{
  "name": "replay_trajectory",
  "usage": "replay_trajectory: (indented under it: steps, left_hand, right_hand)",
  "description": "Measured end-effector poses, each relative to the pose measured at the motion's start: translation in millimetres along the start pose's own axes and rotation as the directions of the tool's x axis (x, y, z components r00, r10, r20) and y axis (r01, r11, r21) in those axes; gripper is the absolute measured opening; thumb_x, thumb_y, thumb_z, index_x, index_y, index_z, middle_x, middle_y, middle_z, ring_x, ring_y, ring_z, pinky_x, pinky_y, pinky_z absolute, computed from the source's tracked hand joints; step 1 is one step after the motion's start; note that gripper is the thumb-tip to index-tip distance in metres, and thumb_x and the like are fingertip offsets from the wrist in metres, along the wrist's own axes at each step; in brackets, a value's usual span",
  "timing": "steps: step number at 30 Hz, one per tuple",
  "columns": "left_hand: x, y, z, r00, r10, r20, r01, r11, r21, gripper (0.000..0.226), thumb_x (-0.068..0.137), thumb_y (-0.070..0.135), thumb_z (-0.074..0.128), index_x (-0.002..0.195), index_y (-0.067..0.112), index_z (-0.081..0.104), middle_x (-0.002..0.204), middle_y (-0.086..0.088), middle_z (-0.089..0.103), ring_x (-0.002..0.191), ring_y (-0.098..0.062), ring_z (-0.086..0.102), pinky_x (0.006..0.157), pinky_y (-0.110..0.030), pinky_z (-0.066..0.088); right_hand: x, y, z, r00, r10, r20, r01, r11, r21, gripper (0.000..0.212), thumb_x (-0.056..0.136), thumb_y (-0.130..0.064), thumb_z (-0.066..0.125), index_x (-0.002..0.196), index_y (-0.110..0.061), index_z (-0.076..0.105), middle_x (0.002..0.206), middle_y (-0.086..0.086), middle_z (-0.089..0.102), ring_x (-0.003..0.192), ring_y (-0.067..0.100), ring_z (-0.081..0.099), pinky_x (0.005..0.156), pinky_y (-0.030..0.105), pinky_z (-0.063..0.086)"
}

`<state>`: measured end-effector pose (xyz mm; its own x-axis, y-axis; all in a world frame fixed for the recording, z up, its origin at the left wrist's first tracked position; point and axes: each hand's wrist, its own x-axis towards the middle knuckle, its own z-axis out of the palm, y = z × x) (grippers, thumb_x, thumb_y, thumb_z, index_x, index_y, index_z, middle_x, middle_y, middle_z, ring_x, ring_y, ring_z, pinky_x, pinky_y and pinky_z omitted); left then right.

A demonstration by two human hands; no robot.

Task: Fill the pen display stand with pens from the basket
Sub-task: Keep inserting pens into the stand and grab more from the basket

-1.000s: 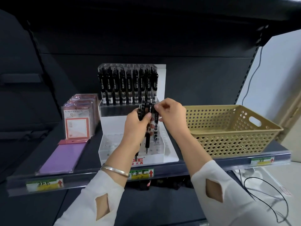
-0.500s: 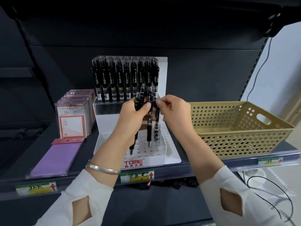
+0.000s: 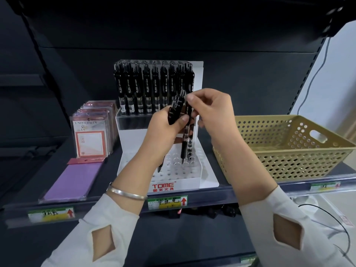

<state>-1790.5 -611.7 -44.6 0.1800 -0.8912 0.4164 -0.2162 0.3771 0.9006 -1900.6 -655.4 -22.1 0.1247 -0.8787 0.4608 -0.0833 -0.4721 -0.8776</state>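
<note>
Pinching one pen (image 3: pixel 184 149) by top, right hand (image 3: pixel 212 114); left hand (image 3: pixel 165 132) clutches bundle (image 3: pixel 173 116); tip, seemingly off-hole, may miss stand (image 3: pixel 188 185).

- A white pen display stand (image 3: pixel 185 186) sits on a dark shop shelf (image 3: pixel 212 192), with red "TOME" lettering on its front.
- Its raised back row is packed with upright black pens (image 3: pixel 152 87). A lower tier of round holes lies in front.
- The left hand (image 3: pixel 165 130), with a silver bracelet (image 3: pixel 125 192) at the wrist, grips a bundle of pens (image 3: pixel 174 112) above that lower tier.
- The right hand (image 3: pixel 210 112) pinches the top of one pen (image 3: pixel 185 139) between thumb and forefinger. It hangs tip down, just above the holes.
- A tan perforated basket (image 3: pixel 289 166) stands just right of the stand.
- Clear packs of notepads (image 3: pixel 90 135) stand to its left, with a flat purple pack (image 3: pixel 71 180) lying in front of them.
</note>
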Motion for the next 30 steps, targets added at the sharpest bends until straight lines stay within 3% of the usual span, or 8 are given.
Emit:
replay_trajectory:
  steps: [8, 13, 17, 19, 21, 23, 26, 30]
  left_hand:
    - [1, -1, -2, 0.989, 0.012, -0.146, -0.018, 0.999, -0.043, 0.010, 0.094, 0.020, 0.051, 0.090, 0.028, 0.056, 0.080, 0.007, 0.064, 0.073, -0.009, 0.063, 0.066, -0.024, 0.053]
    - [0, -1, -1, 0.988, 0.001, -0.152, -0.010, 0.998, -0.061, 0.011, 0.094, 0.022, 0.053, 0.085, 0.027, 0.057, 0.068, 0.006, 0.062, 0.056, -0.006, 0.060, 0.054, -0.025, 0.051]
    - [1, -10, 2, 0.990, 0.009, -0.142, -0.014, 0.999, -0.039, 0.015, 0.093, 0.020, 0.054, 0.080, 0.025, 0.053, 0.047, 0.013, 0.050, 0.041, -0.003, 0.042, 0.043, -0.021, 0.034]
    - [1, -16, 2, 0.987, -0.013, -0.158, 0.003, 0.998, -0.063, 0.006, 0.091, 0.023, 0.056, 0.094, 0.021, 0.052, 0.055, 0.016, 0.050, 0.045, -0.001, 0.040, 0.045, -0.019, 0.032]
    - [-1, -21, 0, 0.981, -0.026, -0.192, 0.008, 0.996, -0.093, 0.022, 0.090, 0.028, 0.057, 0.106, 0.021, 0.043, 0.070, 0.013, 0.049, 0.053, -0.002, 0.042, 0.050, -0.018, 0.034]
    - [-2, -21, -2, 0.980, -0.022, -0.197, -0.009, 0.988, -0.156, 0.015, 0.093, 0.029, 0.053, 0.100, 0.027, 0.040, 0.070, 0.010, 0.043, 0.052, -0.002, 0.039, 0.049, -0.017, 0.034]
    - [-3, -22, -4, 0.983, -0.024, -0.182, -0.019, 0.972, -0.233, 0.012, 0.097, 0.022, 0.046, 0.090, 0.029, 0.041, 0.066, 0.008, 0.040, 0.050, -0.004, 0.033, 0.046, -0.016, 0.030]
    - [-2, -28, -6, 0.983, 0.012, -0.181, -0.041, 0.986, -0.159, 0.019, 0.094, 0.012, 0.049, 0.089, 0.030, 0.046, 0.072, 0.011, 0.047, 0.059, -0.005, 0.040, 0.055, -0.022, 0.034]
  right_hand:
    - [-2, -2, 4, 0.993, -0.103, -0.065, 0.096, 0.990, -0.099, 0.011, 0.089, -0.019, 0.061, 0.081, -0.026, 0.063, 0.074, -0.010, 0.064, 0.064, 0.007, 0.063, 0.063, 0.034, 0.054]
    - [-4, 2, 6, 0.991, -0.121, -0.052, 0.113, 0.983, -0.144, 0.012, 0.089, -0.019, 0.062, 0.081, -0.027, 0.063, 0.069, -0.013, 0.062, 0.072, 0.015, 0.065, 0.059, 0.028, 0.050]
    - [-3, 10, 7, 0.994, -0.107, -0.003, 0.104, 0.971, -0.216, 0.011, 0.088, -0.018, 0.063, 0.081, -0.026, 0.064, 0.066, -0.016, 0.059, 0.064, 0.001, 0.058, 0.063, 0.020, 0.048]
    - [-2, 14, 6, 0.995, -0.095, 0.004, 0.093, 0.968, -0.231, 0.008, 0.087, -0.019, 0.065, 0.084, -0.026, 0.063, 0.066, -0.016, 0.059, 0.061, -0.005, 0.053, 0.063, 0.012, 0.043]
    - [-2, 17, 4, 0.996, -0.094, 0.001, 0.090, 0.952, -0.293, 0.005, 0.087, -0.023, 0.065, 0.084, -0.027, 0.063, 0.071, -0.016, 0.059, 0.065, -0.003, 0.053, 0.065, 0.018, 0.043]
    - [0, 19, 3, 0.994, -0.110, -0.011, 0.097, 0.914, -0.394, 0.005, 0.087, -0.029, 0.064, 0.082, -0.029, 0.064, 0.079, -0.016, 0.055, 0.078, 0.004, 0.053, 0.068, 0.027, 0.043]
    - [4, 22, 4, 0.992, -0.129, -0.008, 0.112, 0.883, -0.455, 0.006, 0.085, -0.030, 0.066, 0.083, -0.026, 0.068, 0.093, -0.013, 0.045, 0.100, 0.019, 0.051, 0.072, 0.028, 0.040]
    - [4, 28, 7, 0.994, -0.091, 0.059, 0.108, 0.885, -0.453, 0.006, 0.086, -0.027, 0.066, 0.085, -0.022, 0.069, 0.097, -0.009, 0.045, 0.103, 0.021, 0.049, 0.078, 0.023, 0.037]
